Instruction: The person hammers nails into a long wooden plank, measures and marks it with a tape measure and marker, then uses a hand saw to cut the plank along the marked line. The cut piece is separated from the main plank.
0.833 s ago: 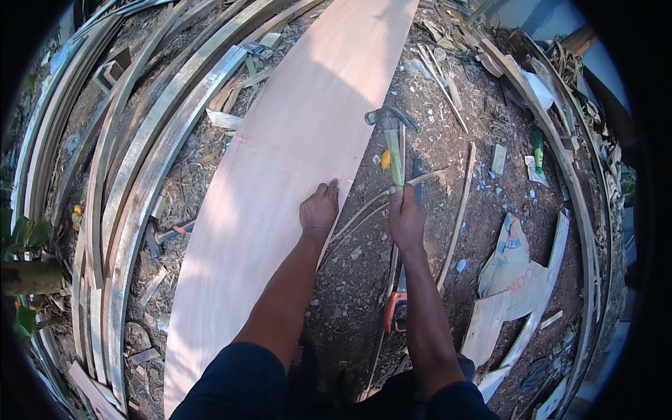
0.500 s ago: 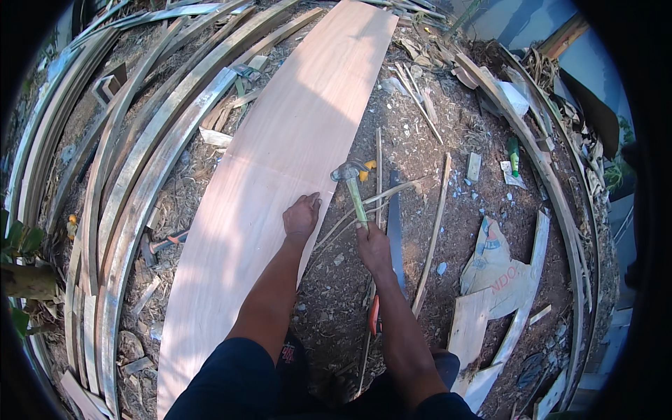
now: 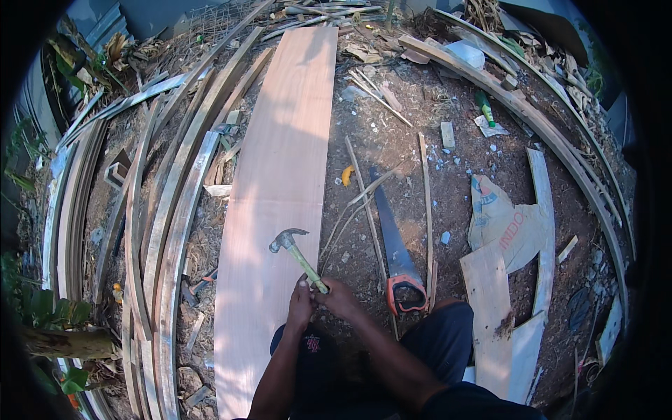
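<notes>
My right hand (image 3: 339,298) is wrapped round the lower end of a claw hammer's (image 3: 302,262) light handle. Its metal head points up and to the left, over a long plywood board (image 3: 274,168). Close against the handle's end, my left hand (image 3: 301,302) has its fingers drawn together; what they hold, if anything, is too small to make out. Both hands are just in front of my knees, by the board's right edge. A handsaw (image 3: 396,241) with an orange-red handle lies on the ground to the right of my hands.
Long timber strips (image 3: 175,182) lie along the left, with a second hammer (image 3: 190,292) beside them. A yellow object (image 3: 347,176) and thin sticks (image 3: 428,203) lie right of the board. Further right are a torn sack (image 3: 500,224), a plank (image 3: 486,308) and a green tube (image 3: 484,110).
My left hand has left the board's edge and come back towards me. The hammer, still in my right hand, has moved nearer and to the left. The view has shifted, showing the whole saw.
</notes>
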{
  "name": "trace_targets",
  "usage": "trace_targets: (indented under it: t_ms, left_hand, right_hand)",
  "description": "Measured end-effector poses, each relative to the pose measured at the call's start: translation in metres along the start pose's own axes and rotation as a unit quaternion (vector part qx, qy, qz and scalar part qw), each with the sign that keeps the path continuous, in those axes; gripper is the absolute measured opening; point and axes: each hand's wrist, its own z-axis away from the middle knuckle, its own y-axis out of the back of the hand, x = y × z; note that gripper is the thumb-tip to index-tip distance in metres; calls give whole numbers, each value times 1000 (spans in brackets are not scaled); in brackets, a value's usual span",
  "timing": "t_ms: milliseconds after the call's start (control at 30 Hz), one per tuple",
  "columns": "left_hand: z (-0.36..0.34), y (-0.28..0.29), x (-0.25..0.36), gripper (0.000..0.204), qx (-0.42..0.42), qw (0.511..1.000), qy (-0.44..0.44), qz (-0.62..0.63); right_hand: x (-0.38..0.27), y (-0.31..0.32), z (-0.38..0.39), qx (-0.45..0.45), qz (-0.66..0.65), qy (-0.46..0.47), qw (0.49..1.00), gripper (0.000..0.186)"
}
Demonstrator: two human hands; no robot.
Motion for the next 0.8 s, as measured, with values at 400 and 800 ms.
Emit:
trace_targets:
  t_ms: [400, 800]
  left_hand:
    - [39, 12, 12, 47, -24, 997, -20, 65]
    - [5, -27, 5, 19, 114, 943, -99, 297]
  right_hand:
    - [-27, -8, 16, -28, -25, 121, 992, 19]
    - [-26, -22, 6, 104, -390, -25, 915, 18]
